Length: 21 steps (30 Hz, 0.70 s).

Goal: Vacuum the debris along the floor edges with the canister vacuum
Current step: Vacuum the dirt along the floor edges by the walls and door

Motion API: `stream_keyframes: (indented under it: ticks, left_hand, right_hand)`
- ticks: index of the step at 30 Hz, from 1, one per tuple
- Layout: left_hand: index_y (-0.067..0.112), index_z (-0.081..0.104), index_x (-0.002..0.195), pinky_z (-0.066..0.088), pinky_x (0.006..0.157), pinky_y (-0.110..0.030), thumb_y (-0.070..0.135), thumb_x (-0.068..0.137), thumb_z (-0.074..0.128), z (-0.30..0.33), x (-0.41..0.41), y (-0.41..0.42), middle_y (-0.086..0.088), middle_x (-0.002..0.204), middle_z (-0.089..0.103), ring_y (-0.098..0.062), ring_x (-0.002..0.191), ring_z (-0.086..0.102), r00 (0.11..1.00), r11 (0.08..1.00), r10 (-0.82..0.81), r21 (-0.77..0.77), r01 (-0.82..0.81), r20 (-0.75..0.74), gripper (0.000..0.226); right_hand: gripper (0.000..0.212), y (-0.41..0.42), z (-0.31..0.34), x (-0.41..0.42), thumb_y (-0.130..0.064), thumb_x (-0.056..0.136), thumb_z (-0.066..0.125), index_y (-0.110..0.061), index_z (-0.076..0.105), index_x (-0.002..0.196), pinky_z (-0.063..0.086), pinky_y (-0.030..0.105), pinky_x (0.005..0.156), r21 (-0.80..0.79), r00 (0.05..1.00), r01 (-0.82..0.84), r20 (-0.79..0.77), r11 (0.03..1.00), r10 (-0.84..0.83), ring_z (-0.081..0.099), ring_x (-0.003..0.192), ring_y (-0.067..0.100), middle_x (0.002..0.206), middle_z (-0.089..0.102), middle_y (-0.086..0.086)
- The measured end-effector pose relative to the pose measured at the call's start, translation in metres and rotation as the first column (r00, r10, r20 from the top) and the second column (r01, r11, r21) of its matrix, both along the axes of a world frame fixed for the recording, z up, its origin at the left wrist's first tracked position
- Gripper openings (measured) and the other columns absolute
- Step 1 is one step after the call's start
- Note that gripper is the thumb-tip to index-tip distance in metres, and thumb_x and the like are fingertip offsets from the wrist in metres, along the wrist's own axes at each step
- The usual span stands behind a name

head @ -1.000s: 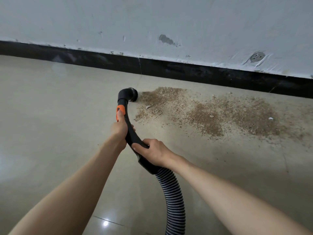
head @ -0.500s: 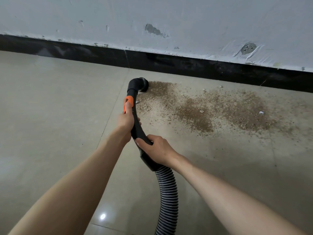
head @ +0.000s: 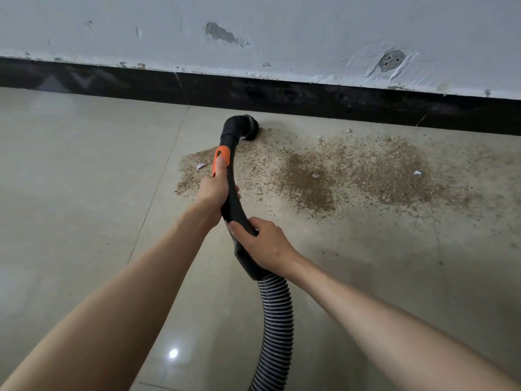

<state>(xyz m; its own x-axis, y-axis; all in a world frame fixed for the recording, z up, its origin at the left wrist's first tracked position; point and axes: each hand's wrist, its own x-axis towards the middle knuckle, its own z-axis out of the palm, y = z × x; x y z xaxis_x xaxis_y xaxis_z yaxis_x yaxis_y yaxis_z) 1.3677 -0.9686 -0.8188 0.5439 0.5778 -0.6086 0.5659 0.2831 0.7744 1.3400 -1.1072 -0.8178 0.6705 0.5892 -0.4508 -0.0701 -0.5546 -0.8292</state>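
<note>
Since before, my nozzle (head: 248,128) has moved closer to the skirting; both hands grip the wand (head: 232,198), debris (head: 324,170) sweep next.

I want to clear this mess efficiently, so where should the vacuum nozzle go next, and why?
Probably sweep the nozzle rightward along the baseboard. It sits at the debris patch's upper left edge, and most of the brown grit spreads to its right. Both the left hand and right hand already grip the wand.

Unfinished or freshly renovated room interior, glossy beige floor tiles (head: 84,193), black skirting (head: 310,100), scuffed, patched white wall (head: 282,32), gritty brown debris (head: 352,170)
</note>
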Motion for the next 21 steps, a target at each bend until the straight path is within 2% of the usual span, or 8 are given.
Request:
stream_keyframes:
  ticks: [4,8,14,21]
  left_hand:
    - [0.008,0.053,0.086,0.051,0.065,-0.033,0.059,0.095,0.035,-0.003,0.007,-0.018,-0.007,0.071,0.058,-0.02,0.061,0.057,0.998,0.998,-0.064,0.028,0.064,-0.016,0.055]
    - [0.007,0.053,0.085,0.053,0.074,-0.038,0.06,0.095,0.034,-0.002,0.016,-0.036,-0.007,0.07,0.058,-0.021,0.062,0.056,0.992,0.992,-0.121,0.046,0.122,-0.018,0.057]
    - [0.006,0.055,0.084,0.051,0.066,-0.034,0.06,0.095,0.035,-0.003,0.029,-0.071,-0.008,0.068,0.057,-0.021,0.06,0.055,0.977,0.977,-0.215,0.008,0.215,-0.014,0.058]
    - [0.004,0.057,0.092,0.051,0.071,-0.037,0.059,0.094,0.036,-0.008,0.048,-0.097,-0.008,0.071,0.057,-0.023,0.064,0.055,0.953,0.953,-0.304,-0.006,0.304,0.008,0.06]
  right_hand:
    - [0.038,-0.016,-0.003,0.0,-0.049,0.096,0.049,-0.018,0.048,0.073,0.041,0.023,0.057,-0.001,0.999,0.045,-0.006,0.999,-0.045,0.056,0.063,0.012,0.071,0.057,-0.004]
    - [0.038,-0.032,-0.002,0.001,-0.048,0.096,0.049,-0.017,0.047,0.073,0.04,0.023,0.057,0.004,0.995,0.099,-0.011,0.995,-0.099,0.055,0.064,0.013,0.071,0.057,-0.002]
    - [0.038,-0.06,-0.003,0.0,-0.048,0.095,0.05,-0.016,0.049,0.075,0.042,0.028,0.06,-0.007,0.978,0.209,-0.022,0.978,-0.209,0.056,0.066,0.017,0.073,0.059,0.001]
    - [0.036,-0.083,-0.002,0.008,-0.047,0.096,0.05,-0.018,0.049,0.075,0.039,0.023,0.056,-0.018,0.956,0.291,-0.015,0.956,-0.292,0.052,0.064,0.012,0.072,0.055,-0.002]
